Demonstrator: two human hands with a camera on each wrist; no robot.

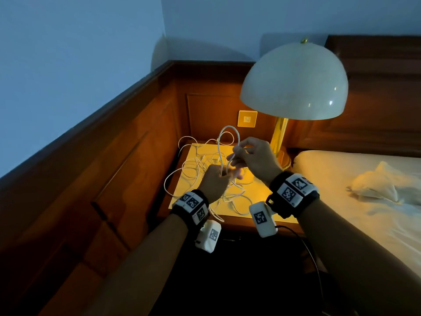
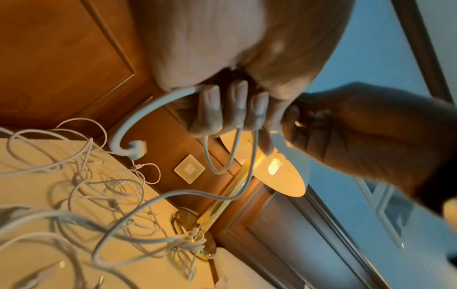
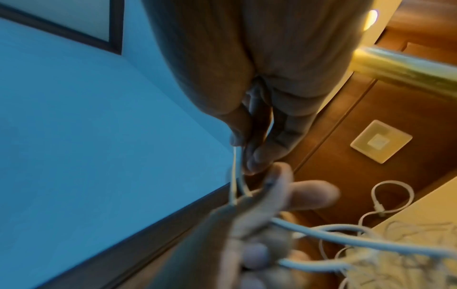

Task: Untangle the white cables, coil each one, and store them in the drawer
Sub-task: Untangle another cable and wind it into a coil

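A tangle of white cables (image 1: pixel 194 166) lies spread over the lamplit nightstand top (image 1: pixel 259 197). Above it my left hand (image 1: pixel 224 176) grips the lower part of one thicker white cable, its fingers (image 2: pixel 210 109) curled round several strands. That cable loop (image 1: pixel 228 126) rises in an arch to my right hand (image 1: pixel 239 153), which pinches its other side. In the right wrist view the right fingertips (image 3: pixel 247 154) pinch a thin strand (image 3: pixel 235 162) just above the blurred left hand (image 3: pixel 272 195). The cable's remainder (image 2: pixel 173 193) trails down into the tangle. No drawer shows.
A domed white lamp (image 1: pixel 293 83) on a brass stem stands at the nightstand's back right, close to my right hand. A wall plate (image 1: pixel 247 119) sits on the wood panelling behind. The bed (image 1: pixel 364 213) lies to the right. Some cables hang over the nightstand's left edge (image 1: pixel 168 183).
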